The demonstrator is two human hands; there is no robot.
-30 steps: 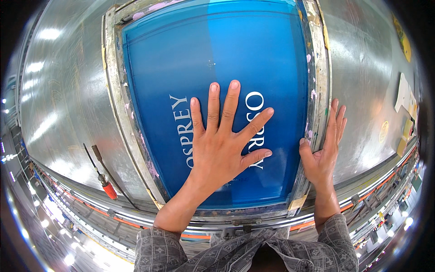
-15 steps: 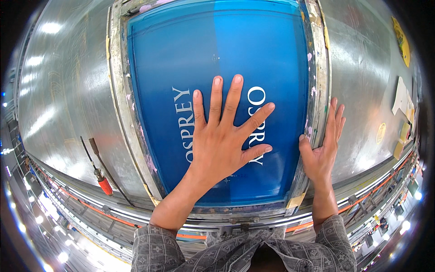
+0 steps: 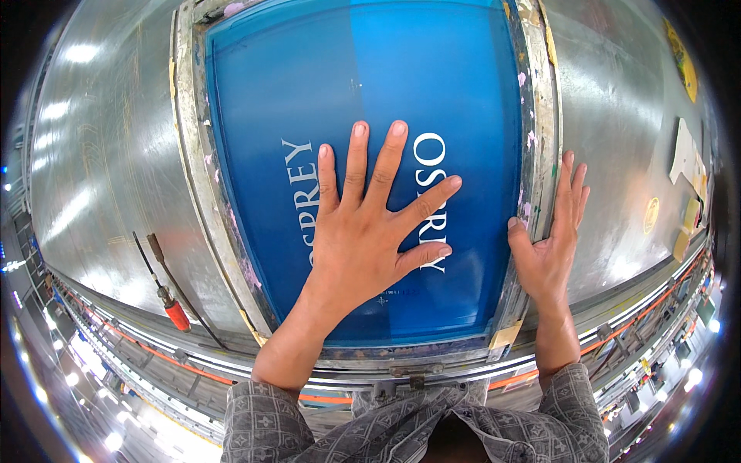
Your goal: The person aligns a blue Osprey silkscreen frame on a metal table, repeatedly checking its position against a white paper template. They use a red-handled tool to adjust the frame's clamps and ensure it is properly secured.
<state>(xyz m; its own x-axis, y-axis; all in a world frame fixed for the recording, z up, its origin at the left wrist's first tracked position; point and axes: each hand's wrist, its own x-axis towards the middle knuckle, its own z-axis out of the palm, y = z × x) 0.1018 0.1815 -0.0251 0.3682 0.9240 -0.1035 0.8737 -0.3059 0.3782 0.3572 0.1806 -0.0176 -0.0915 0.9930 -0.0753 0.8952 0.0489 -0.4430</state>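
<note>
A screen-printing frame holds a taut blue screen with two lines of pale lettering. My left hand lies over the lower middle of this screen, palm down, with the fingers spread wide. It covers part of the lettering, and nothing shows in its grasp. My right hand rests at the frame's right side rail, thumb on the inner side and the other fingers stretched along the outer side. Whether the left palm presses on the mesh cannot be seen.
The frame sits on a long metal table. Left of it lie a red-handled screwdriver and a thin dark rod. Paper scraps and a yellow piece lie at the far right. A metal rail runs along the near edge.
The view has shifted slightly, so the frame and screen appear a little further left and up. Both hands keep nearly the same pose and place, the left still spread over the screen.
</note>
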